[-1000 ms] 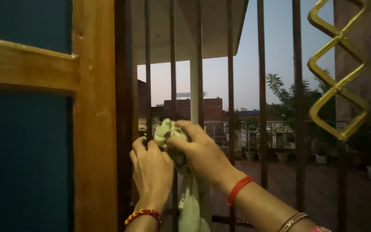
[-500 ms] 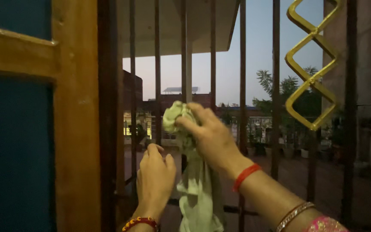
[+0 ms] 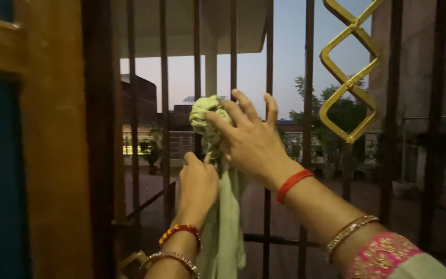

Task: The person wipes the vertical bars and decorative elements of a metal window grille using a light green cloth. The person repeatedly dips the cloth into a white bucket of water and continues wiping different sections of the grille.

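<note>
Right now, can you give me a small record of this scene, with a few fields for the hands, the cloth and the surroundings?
right hand: presses a bunched pale green cloth against a dark vertical bar, fingers spread
left hand: lower down, gripping the same cloth where it hangs
cloth: top part crumpled, the rest hanging down between the arms
grille: dark metal bars with a gold diamond ornament at upper right
left side: wooden frame
wrists: red thread on the right, beaded bracelet on the left
outside: dusk sky, buildings, trees
</note>
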